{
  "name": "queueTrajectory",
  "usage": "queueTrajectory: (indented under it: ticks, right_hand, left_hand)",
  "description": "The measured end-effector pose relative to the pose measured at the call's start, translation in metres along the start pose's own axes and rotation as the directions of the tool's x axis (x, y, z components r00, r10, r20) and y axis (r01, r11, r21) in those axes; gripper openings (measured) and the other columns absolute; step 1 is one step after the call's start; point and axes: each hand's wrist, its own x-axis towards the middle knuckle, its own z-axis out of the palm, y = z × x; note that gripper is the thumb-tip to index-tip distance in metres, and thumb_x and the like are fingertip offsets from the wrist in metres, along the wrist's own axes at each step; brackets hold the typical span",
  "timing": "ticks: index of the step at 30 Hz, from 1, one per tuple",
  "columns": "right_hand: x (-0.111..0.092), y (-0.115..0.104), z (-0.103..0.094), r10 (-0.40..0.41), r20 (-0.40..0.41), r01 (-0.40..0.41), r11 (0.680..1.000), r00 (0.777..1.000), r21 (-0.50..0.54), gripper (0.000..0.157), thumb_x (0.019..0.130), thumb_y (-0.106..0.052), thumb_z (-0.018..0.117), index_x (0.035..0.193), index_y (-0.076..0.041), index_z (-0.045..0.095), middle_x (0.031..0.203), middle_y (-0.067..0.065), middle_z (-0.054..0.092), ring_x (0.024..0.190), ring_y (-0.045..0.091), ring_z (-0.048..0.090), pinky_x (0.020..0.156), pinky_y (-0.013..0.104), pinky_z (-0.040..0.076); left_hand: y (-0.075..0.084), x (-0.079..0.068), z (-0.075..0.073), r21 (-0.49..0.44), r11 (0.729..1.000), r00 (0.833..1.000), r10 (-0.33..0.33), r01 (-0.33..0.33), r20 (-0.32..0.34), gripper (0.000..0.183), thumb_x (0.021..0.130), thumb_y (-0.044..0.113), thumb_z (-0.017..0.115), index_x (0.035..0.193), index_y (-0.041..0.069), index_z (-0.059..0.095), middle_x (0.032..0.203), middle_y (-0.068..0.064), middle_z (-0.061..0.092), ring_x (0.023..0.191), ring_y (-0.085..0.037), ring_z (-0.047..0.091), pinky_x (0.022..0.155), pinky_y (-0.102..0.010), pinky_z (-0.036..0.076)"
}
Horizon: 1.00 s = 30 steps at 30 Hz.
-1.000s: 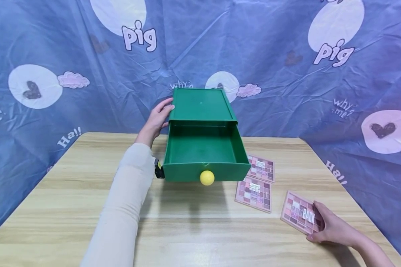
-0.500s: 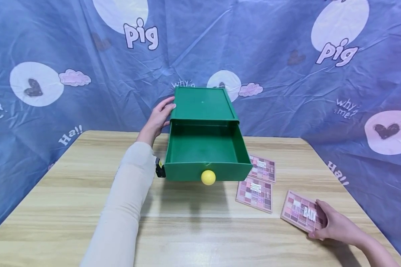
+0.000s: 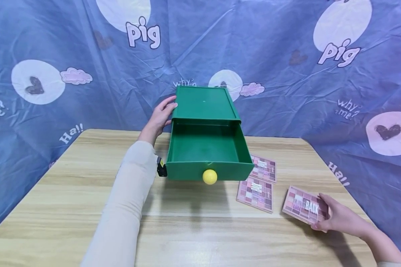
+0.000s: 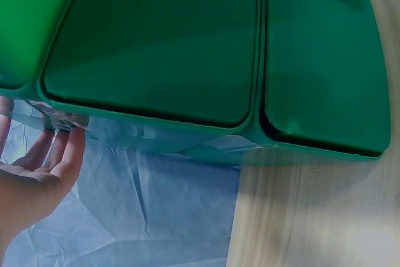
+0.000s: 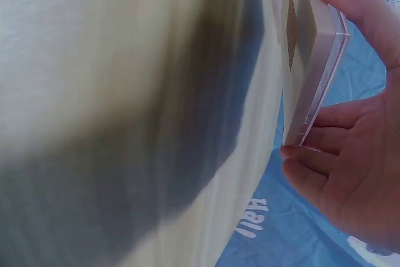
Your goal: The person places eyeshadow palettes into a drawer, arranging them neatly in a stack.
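My right hand [image 3: 345, 219] grips a pink eyeshadow palette [image 3: 305, 205] by its right end, thumb on the near edge and fingers on the far edge. In the right wrist view the palette [image 5: 309, 60] shows its pale underside and clear rim, tilted over the table. My left hand [image 3: 159, 118] rests along the left side of a green drawer cabinet [image 3: 205, 102]. In the left wrist view the fingertips of that hand [image 4: 47, 170] touch the cabinet's side, fingers nearly straight. The cabinet's top drawer [image 3: 207, 144] is pulled out, with nothing visible inside.
Two more eyeshadow palettes [image 3: 255, 193] lie on the wooden table [image 3: 70, 207], just right of the drawer. A yellow round knob [image 3: 209, 177] sticks out from the drawer front. Behind the table hangs a blue printed cloth [image 3: 274, 44].
My right hand has lifted the palette a little off the table, and the shadow below it has grown. The left hand stays at the cabinet's side. The view has shifted slightly.
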Motion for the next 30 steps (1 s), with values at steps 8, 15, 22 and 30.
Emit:
queueTrajectory:
  ticks: [8,15,22,30]
  right_hand:
    - [0.012,-0.007,-0.018,-0.019,0.007,0.019,1.0,1.0,-0.018,0.092,0.053,-0.023,0.08,0.116,0.022,0.03,0.09,0.018,0.053,0.075,0.014,0.047,0.064,0.024,0.039]
    - [0.024,-0.017,-0.037,-0.004,0.032,0.006,0.998,0.999,-0.055,0.097,0.056,-0.026,0.079,0.119,0.023,0.026,0.101,0.031,0.049,0.085,0.032,0.048,0.067,0.031,0.04]
    - [0.034,-0.028,-0.059,0.038,0.042,-0.034,0.995,0.998,-0.092,0.095,0.059,-0.028,0.077,0.121,0.021,0.025,0.102,0.036,0.046,0.083,0.034,0.048,0.066,0.042,0.04]
    - [0.046,-0.042,-0.081,0.026,0.054,-0.022,0.997,0.998,-0.072,0.095,0.062,-0.027,0.075,0.125,0.02,0.022,0.108,0.035,0.043,0.085,0.034,0.045,0.062,0.032,0.04]
  left_hand:
    - [-0.001,0.001,0.001,-0.001,1.0,1.0,0.005,-0.005,-0.004,0.043,0.086,0.025,0.051,0.128,0.022,0.044,0.117,-0.005,0.046,0.104,-0.02,0.045,0.085,-0.043,0.034]
    - [0.0,0.001,0.001,-0.003,1.0,1.0,0.006,-0.006,-0.004,0.043,0.086,0.025,0.051,0.128,0.023,0.044,0.118,-0.005,0.046,0.106,-0.02,0.044,0.087,-0.044,0.032]
    - [-0.001,0.0,0.0,-0.001,1.0,1.0,0.006,-0.006,-0.01,0.043,0.086,0.025,0.052,0.127,0.023,0.044,0.118,-0.004,0.046,0.105,-0.019,0.044,0.085,-0.043,0.034]
    - [-0.001,0.0,0.001,-0.007,1.0,1.0,0.003,-0.004,-0.017,0.042,0.085,0.025,0.052,0.127,0.023,0.045,0.117,-0.004,0.047,0.103,-0.019,0.045,0.085,-0.042,0.035]
